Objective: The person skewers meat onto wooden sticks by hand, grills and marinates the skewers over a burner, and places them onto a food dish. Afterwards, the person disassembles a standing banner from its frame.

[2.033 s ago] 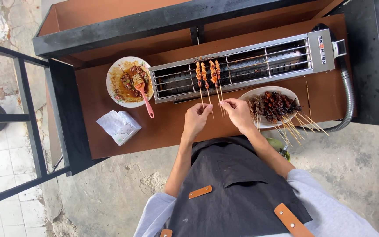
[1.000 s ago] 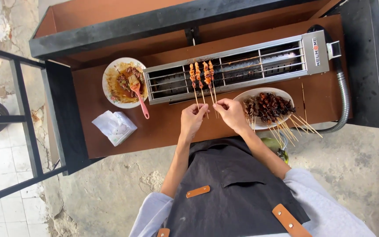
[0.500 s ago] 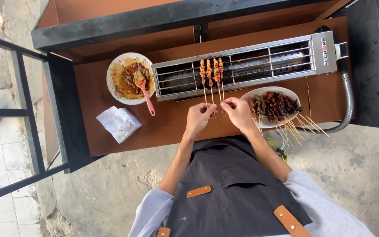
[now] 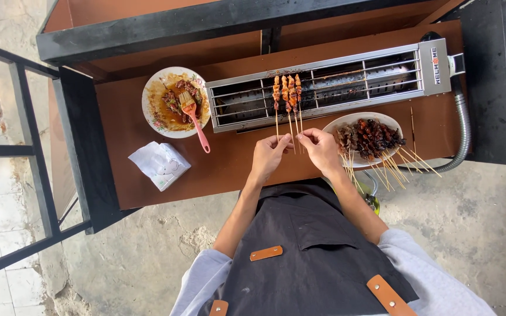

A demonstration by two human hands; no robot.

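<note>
While both hands, left hand [image 4: 269,157] and right hand [image 4: 321,150], are pinching skewers [image 4: 288,99] lying across the grill [image 4: 346,88] near the counter's [image 4: 229,164] back edge, fingers are risking burns, and loose sticks may be slipping off.

— What can't you make out here?

— The stick ends of the skewers [image 4: 287,102] vanish under the fingertips of the left hand [image 4: 269,157] and right hand [image 4: 320,151], so the pinch itself is hidden.

— And the meat?

— Too small to tell the kind, on the grill [image 4: 323,85] or the oval plate [image 4: 346,122].

— Anything cut off?

— The person's shoulders, by the bottom edge. The hose [image 4: 462,126] seems to pass behind the counter [image 4: 218,169].
</note>
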